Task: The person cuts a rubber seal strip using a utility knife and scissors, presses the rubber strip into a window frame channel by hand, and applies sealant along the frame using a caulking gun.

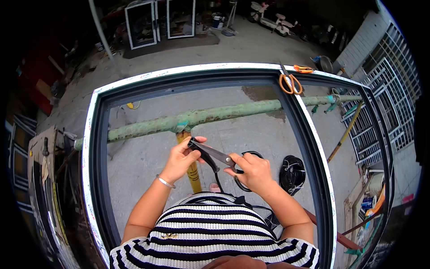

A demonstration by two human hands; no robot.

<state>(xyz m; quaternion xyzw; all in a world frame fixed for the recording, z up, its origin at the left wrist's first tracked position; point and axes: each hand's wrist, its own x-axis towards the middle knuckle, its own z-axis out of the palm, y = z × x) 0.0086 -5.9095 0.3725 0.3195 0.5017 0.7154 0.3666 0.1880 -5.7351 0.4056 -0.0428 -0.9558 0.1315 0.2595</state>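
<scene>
A bucket (218,21) stands at the back of the yard and a dark tub (325,64) beyond the frame's far right corner; what either holds is too dim to tell. Small red and blue print runs along the white film of the frame (330,201), too fine to read. The strip (208,159) is black, slim and bendy, held over the frame's larger opening, its lower part hanging down. The left hand (179,158) pinches its upper end; the right hand (254,172) grips dark-handled scissors (216,154), their blades against or just above the strip. Tan-handled shears (290,80) and an orange tool (303,69) lie on the frame.
</scene>
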